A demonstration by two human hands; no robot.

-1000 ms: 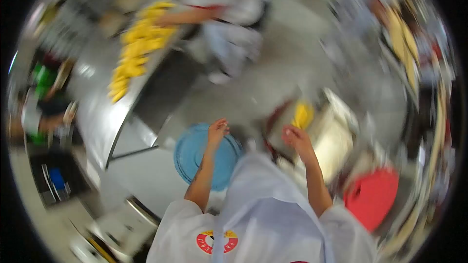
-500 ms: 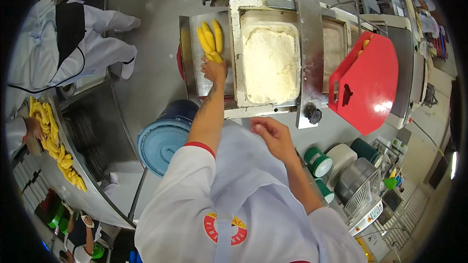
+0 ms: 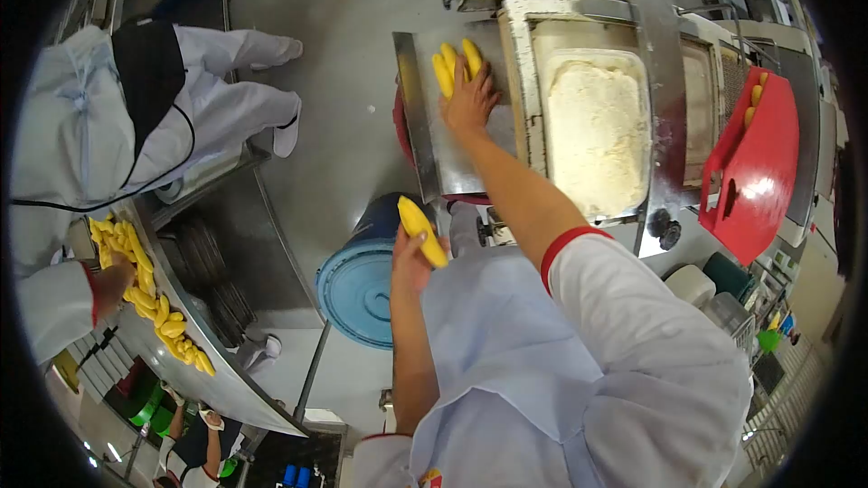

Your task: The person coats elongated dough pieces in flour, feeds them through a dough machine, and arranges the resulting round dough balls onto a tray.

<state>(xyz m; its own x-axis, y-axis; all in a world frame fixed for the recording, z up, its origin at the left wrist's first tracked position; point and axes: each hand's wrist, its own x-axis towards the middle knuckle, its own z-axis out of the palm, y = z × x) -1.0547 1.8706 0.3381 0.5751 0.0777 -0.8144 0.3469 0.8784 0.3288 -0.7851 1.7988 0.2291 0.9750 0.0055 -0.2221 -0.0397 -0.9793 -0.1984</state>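
Observation:
My left hand is closed around one long, tapered yellow dough piece, lifted in front of my apron beside the blue lid. My right hand reaches across to the metal tray on the machine's left side. Its fingers are spread over several similar yellow dough pieces, touching them and partly hiding them. Whether it grips one is not clear. Right of that hand, a pan of white flour-like powder sits in the machine's worn white frame.
A blue-lidded bin stands below the tray. On the right, a red board leans by the machine, with yellow pieces behind it. At left, a co-worker's hand is over yellow dough pieces on a metal table.
My left hand has left the tray and come back toward my body with a yellow dough piece. My right hand has moved from near my apron onto the tray pieces. The view has shifted.

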